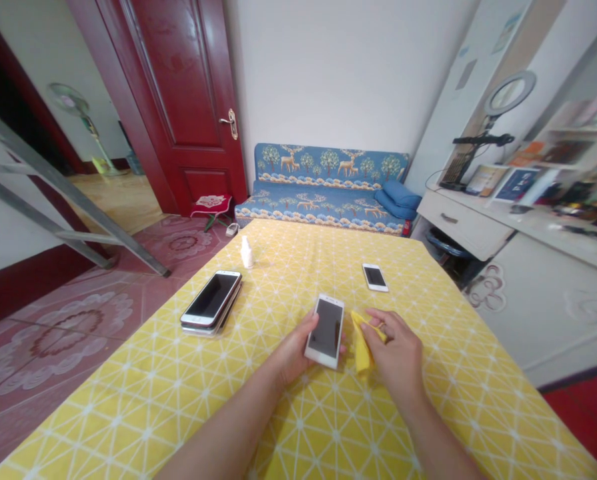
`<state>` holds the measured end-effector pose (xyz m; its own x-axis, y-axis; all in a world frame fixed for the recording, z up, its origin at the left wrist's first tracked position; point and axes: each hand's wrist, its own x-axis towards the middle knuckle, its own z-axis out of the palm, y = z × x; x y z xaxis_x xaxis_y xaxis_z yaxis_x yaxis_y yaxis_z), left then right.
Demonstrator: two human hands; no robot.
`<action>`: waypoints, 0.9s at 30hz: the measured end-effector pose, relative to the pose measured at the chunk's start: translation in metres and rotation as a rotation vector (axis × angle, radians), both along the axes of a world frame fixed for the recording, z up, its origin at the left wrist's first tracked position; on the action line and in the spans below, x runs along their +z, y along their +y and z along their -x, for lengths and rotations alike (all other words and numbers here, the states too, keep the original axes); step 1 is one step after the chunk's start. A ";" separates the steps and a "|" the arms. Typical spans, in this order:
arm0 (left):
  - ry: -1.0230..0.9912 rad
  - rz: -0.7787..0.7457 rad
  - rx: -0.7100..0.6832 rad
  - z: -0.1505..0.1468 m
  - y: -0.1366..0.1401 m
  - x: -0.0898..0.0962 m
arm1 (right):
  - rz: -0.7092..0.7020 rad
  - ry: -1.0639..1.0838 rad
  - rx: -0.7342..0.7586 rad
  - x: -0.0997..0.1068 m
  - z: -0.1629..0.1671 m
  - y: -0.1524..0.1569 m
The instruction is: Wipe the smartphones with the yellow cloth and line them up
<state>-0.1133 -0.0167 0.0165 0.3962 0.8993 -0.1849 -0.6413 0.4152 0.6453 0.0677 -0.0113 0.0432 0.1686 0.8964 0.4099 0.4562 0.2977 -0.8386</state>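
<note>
A table (153,387) is covered with a yellow patterned cloth, and at its left side a stack of phones (212,300) is set down, well apart from both hands. By the left hand (295,350), a white phone (325,331) is gripped, thumb along the left edge and fingertips showing past the right; its screen is turned up and its long axis is pointed away from the person, the far end leaned slightly right. By the right hand (401,347), a yellow rag (363,350) is pinched between thumb and fingers, just right of the phone but apart from it. Beyond the rag, a smaller phone (375,277) is left untouched, nearer the right hand.
</note>
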 end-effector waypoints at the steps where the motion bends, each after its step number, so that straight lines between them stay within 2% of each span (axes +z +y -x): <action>1: 0.001 -0.004 -0.011 0.000 0.000 -0.001 | -0.059 -0.124 -0.013 0.003 -0.003 -0.001; 3: 0.004 -0.021 -0.020 0.000 0.000 -0.002 | -0.118 -0.265 0.008 0.010 -0.007 -0.004; 5: 0.008 -0.038 -0.025 0.000 0.000 -0.003 | -0.101 -0.203 0.067 0.019 -0.009 -0.008; 7: 0.022 -0.046 -0.002 0.000 0.000 -0.002 | 0.038 0.016 0.181 0.028 -0.008 -0.013; 10: 0.033 -0.072 0.051 -0.001 -0.001 -0.001 | 0.346 0.416 0.360 0.034 -0.002 -0.019; 11: 0.031 -0.081 0.059 -0.001 -0.001 0.000 | 0.402 0.503 0.392 0.033 0.001 -0.019; 13: 0.030 -0.075 0.044 -0.002 -0.002 0.002 | 0.420 0.548 0.418 0.027 0.007 -0.018; 15: 0.042 -0.020 -0.004 -0.002 -0.003 0.004 | 0.356 0.442 0.411 0.016 0.013 -0.013; 16: 0.047 0.009 -0.032 -0.003 -0.004 0.005 | 0.277 0.347 0.382 0.009 0.015 -0.010; 19: 0.016 0.035 -0.093 -0.004 -0.006 0.009 | -0.093 -0.011 0.222 -0.007 0.019 -0.005; 21: -0.029 0.021 -0.107 -0.004 -0.006 0.010 | -0.286 -0.222 0.166 -0.011 0.020 -0.007; 24: -0.086 -0.014 -0.090 -0.001 -0.004 0.011 | -0.381 -0.439 0.225 -0.010 0.022 -0.014; 27: -0.116 -0.059 -0.050 0.002 -0.001 0.012 | -0.342 -0.581 0.299 -0.011 0.027 -0.019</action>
